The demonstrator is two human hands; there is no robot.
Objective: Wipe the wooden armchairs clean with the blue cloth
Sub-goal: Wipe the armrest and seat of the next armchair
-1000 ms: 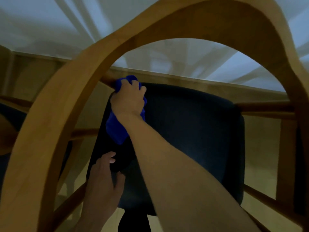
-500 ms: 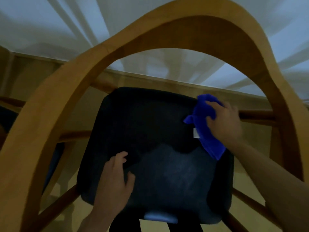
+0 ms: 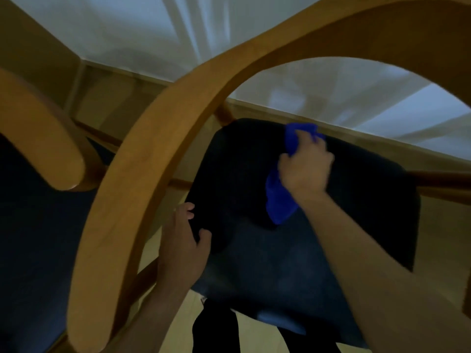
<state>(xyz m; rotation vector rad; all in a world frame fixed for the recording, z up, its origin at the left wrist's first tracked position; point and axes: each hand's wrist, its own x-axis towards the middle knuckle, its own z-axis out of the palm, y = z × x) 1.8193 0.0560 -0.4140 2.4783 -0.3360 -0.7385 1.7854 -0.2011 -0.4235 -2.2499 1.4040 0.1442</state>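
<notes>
**Blue cloth pressed on a dark chair seat, seen through the curved wooden backrest**

The blue cloth (image 3: 280, 200) lies bunched on the far half of the dark seat cushion (image 3: 267, 263) of a wooden armchair (image 3: 163, 154); one end pokes out above the knuckles near the cushion's far edge, the other hangs out below the wrist toward the cushion's middle; the right hand (image 3: 304, 169) grips it with fingers curled round the fabric, pressing it onto the cushion; the left hand (image 3: 182, 247) rests at the cushion's near-left edge, fingers relaxed and laid flat, thumb spread onto the top of the cushion; the armchair's broad curved backrest arches over the cushion from lower left to upper right; left of the cushion stands a second armchair (image 3: 48, 138), its rounded wooden arm and blue seat in view; beyond the cushion's far edge hangs a pale curtain (image 3: 153, 34); under the cushion is light wooden flooring (image 3: 254, 332); the picture is dim and slightly blurred.
</notes>
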